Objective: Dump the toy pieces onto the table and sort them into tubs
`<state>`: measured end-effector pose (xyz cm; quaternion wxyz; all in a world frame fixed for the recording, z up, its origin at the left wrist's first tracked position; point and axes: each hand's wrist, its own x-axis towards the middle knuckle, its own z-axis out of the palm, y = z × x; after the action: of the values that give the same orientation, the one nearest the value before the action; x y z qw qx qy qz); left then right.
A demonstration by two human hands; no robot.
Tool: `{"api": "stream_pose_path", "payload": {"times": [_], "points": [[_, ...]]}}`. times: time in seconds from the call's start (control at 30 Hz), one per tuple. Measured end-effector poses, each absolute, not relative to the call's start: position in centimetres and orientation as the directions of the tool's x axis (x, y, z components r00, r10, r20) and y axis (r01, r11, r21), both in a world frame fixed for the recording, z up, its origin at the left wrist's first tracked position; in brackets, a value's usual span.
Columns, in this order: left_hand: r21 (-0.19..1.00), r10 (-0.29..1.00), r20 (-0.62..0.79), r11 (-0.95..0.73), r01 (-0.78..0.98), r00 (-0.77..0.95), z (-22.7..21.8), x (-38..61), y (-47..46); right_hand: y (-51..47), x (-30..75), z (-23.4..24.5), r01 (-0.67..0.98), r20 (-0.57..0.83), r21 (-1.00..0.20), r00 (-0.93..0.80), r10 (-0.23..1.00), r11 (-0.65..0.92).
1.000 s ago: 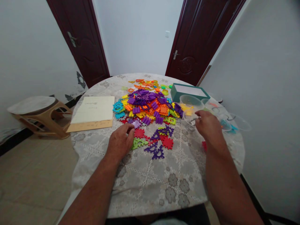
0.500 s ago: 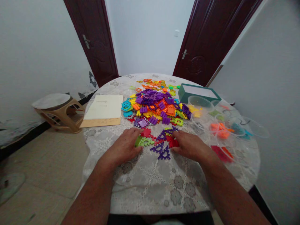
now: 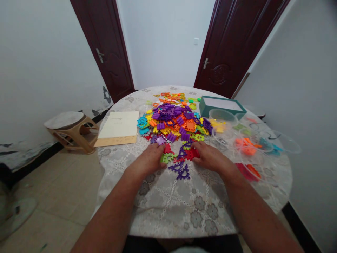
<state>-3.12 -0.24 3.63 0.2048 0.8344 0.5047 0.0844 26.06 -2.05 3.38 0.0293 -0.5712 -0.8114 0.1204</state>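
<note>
My left hand (image 3: 151, 159) rests low over the table with thumb and fingers closed at the edge of a light green toothed building piece (image 3: 167, 158). A red toothed piece (image 3: 167, 148) lies just beyond its fingertips. Opposite it, my right hand (image 3: 210, 157) pinches a red building piece (image 3: 192, 154) from the right side. Between the hands are purple triangular pieces (image 3: 183, 173), two of them toward me. Behind the hands rises a heap of mixed interlocking pieces (image 3: 173, 117), mostly purple, orange, yellow and blue. My fingers partly cover the pieces they touch.
A cream-coloured booklet (image 3: 119, 124) lies at the left of the round, cloth-covered table (image 3: 163, 211). On the right stand a green box (image 3: 221, 105) and several clear plastic cups (image 3: 285, 142), with coloured pieces in and around them. A stool (image 3: 71, 130) stands on the floor at left.
My left hand has moved right, carrying the green piece toward the purple and red ones. My right hand has shifted slightly, staying at the red piece. The camera view has tilted a little.
</note>
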Motion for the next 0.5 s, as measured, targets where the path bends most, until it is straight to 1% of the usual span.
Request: {"api": "stream_pose_path", "payload": {"times": [0.13,0.27,0.37,0.5], "points": [[0.421,0.862,0.014,-0.464,0.779,0.506,2.6,-1.0,-0.2,-1.8,26.4,3.4,0.950,-0.006,-0.175,-0.262,0.965,0.257],[0.413,0.848,0.086,-0.509,0.755,0.524,1.3,-0.6,-0.4,-1.7,26.5,3.7,0.959,0.103,-0.171,-0.213,0.972,0.228],[0.410,0.835,0.131,-0.536,0.737,0.535,0.6,-1.4,-0.7,-1.5,26.6,3.5,0.945,0.229,-0.216,-0.196,0.954,0.246],[0.403,0.787,0.174,-0.605,0.687,0.591,0.4,-2.4,-0.9,-0.9,26.6,3.0,0.899,0.406,-0.319,-0.157,0.900,0.301]]}}
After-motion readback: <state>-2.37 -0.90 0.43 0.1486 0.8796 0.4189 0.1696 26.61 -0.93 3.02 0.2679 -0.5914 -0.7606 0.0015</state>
